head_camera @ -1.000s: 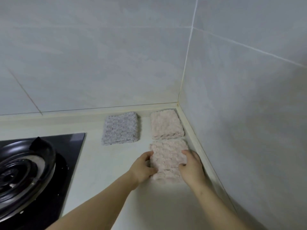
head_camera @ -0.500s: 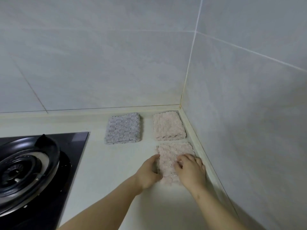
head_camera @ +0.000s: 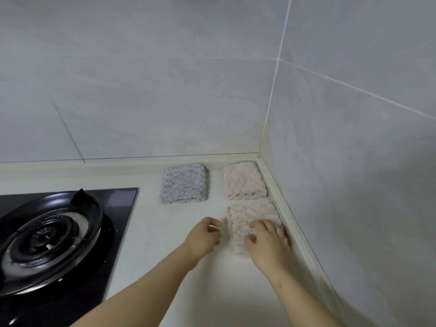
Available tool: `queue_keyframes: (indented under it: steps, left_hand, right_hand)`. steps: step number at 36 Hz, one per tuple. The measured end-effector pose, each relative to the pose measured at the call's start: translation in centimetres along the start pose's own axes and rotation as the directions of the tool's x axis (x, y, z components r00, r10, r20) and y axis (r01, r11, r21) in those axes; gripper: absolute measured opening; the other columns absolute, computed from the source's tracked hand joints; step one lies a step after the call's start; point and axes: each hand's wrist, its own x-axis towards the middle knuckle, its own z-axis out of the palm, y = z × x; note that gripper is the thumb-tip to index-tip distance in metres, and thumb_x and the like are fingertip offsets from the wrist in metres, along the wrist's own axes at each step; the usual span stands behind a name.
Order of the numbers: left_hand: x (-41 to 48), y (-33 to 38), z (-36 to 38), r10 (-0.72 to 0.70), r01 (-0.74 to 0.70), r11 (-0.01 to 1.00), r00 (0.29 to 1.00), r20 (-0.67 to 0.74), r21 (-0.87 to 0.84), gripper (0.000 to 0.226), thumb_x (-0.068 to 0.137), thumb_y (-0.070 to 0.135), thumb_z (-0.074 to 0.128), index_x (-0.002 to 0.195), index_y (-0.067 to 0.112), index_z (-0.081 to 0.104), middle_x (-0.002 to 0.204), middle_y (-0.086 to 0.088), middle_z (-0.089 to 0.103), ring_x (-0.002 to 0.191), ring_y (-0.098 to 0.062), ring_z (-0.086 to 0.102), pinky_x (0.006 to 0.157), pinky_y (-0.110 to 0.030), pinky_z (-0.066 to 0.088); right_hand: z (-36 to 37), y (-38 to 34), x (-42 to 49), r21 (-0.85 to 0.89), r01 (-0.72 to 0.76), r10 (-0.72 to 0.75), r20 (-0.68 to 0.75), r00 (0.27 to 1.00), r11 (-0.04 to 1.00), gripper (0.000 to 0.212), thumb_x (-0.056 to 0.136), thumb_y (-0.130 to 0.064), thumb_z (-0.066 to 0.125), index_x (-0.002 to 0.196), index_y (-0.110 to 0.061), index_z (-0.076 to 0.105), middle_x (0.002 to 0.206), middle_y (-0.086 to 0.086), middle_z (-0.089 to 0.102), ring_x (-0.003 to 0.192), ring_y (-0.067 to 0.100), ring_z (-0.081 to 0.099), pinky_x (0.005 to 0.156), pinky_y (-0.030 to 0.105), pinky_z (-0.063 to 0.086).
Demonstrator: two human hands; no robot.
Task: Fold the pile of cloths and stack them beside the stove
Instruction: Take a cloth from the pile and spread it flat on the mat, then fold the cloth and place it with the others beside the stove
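The near pink cloth [head_camera: 250, 214] lies folded on the countertop [head_camera: 151, 223], close to the right wall's kerb. The right hand [head_camera: 269, 241] rests on it, fingers spread and lightly bent, gripping nothing. The left hand [head_camera: 204, 237] sits just beside the cloth's left edge, fingers loosely curled and empty; contact cannot be told. A second pink folded cloth [head_camera: 244, 181] and a grey folded cloth [head_camera: 183, 183] lie apart behind, right of the stove [head_camera: 47, 237].
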Motion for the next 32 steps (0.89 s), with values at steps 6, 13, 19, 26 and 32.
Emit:
queue_keyframes:
  steps: [6, 13, 19, 26, 32]
  left_hand:
    - [-3.5, -1.5, -4.7, 0.041, -0.037, 0.999, 0.99, -0.132, 0.029, 0.016, 0.09, 0.007, 0.048, 0.087, 0.021, 0.055, 0.078, 0.002, 0.056, 0.069, -0.015, 0.053, 0.056, -0.021, 0.036]
    - [-11.0, -6.1, -13.4, 0.047, -0.04, 0.999, 0.934, -0.355, 0.026, 0.018, 0.087, 0.01, 0.053, 0.083, 0.028, 0.058, 0.08, 0.004, 0.064, 0.08, -0.019, 0.06, 0.067, -0.026, 0.043]
    - [-20.7, -12.0, -22.2, -0.012, -0.024, 0.998, 0.845, -0.535, -0.062, 0.014, 0.089, 0.016, 0.055, 0.088, 0.029, 0.061, 0.086, 0.007, 0.067, 0.084, -0.011, 0.064, 0.074, -0.024, 0.048]
    - [-34.0, -20.3, -31.7, -0.127, 0.024, 0.988, 0.691, -0.711, -0.152, 0.012, 0.091, 0.015, 0.053, 0.089, 0.025, 0.06, 0.089, 0.003, 0.067, 0.081, -0.009, 0.063, 0.072, -0.026, 0.046]
    - [-44.6, -27.3, -38.2, -0.236, 0.055, 0.968, 0.544, -0.805, -0.246, 0.012, 0.091, 0.014, 0.052, 0.091, 0.023, 0.06, 0.091, -0.001, 0.067, 0.082, -0.012, 0.063, 0.069, -0.026, 0.046]
  right_hand:
    - [1.5, -4.5, -2.4, 0.146, 0.093, -0.098, 0.033, 0.995, 0.985, 0.026, 0.09, -0.02, 0.05, 0.114, -0.025, 0.059, 0.123, -0.006, 0.054, 0.123, 0.018, 0.04, 0.098, 0.025, 0.029]
    - [4.6, -14.5, -7.3, 0.275, 0.226, -0.274, 0.148, 0.95, 0.934, 0.023, 0.09, -0.019, 0.05, 0.11, -0.022, 0.062, 0.121, -0.004, 0.058, 0.115, 0.019, 0.049, 0.093, 0.025, 0.038]
    - [8.3, -24.6, -15.0, 0.513, 0.288, -0.463, 0.253, 0.849, 0.809, 0.012, 0.09, -0.019, 0.054, 0.091, -0.029, 0.058, 0.102, -0.01, 0.058, 0.1, 0.009, 0.055, 0.077, 0.016, 0.038]
    - [13.8, -36.0, -27.1, 0.623, 0.275, -0.599, 0.397, 0.695, 0.732, 0.015, 0.089, -0.018, 0.052, 0.082, -0.029, 0.059, 0.091, -0.01, 0.063, 0.078, 0.005, 0.056, 0.061, 0.013, 0.041]
    - [18.8, -44.5, -37.2, 0.668, 0.316, -0.702, 0.444, 0.557, 0.674, 0.013, 0.089, -0.015, 0.053, 0.083, -0.023, 0.061, 0.092, -0.009, 0.063, 0.082, 0.007, 0.057, 0.061, 0.003, 0.04]
